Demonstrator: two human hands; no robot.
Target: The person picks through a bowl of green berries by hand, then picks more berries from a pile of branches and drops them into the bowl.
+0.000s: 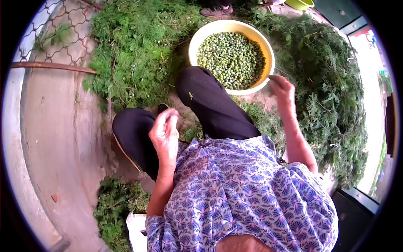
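Observation:
My left hand (164,131) is raised above my left knee, its fingers curled and drawn together; I cannot make out what, if anything, is in them. At the lower right of the yellow plastic basin (270,50) is my right hand (283,91), fingertips bent together right at the rim and slightly blurred. Small round green berries (231,59) fill much of the basin, which stands beyond my right knee. A tiny green sprig (191,95) lies on my dark trousers (214,105).
Cut evergreen branches (130,46) are heaped to the left of the basin, with more branches (327,84) along the right. Another green pile (115,210) lies behind my left side. A metal mesh panel (63,33) stands at upper left, and a shoe (216,11) shows beyond the basin.

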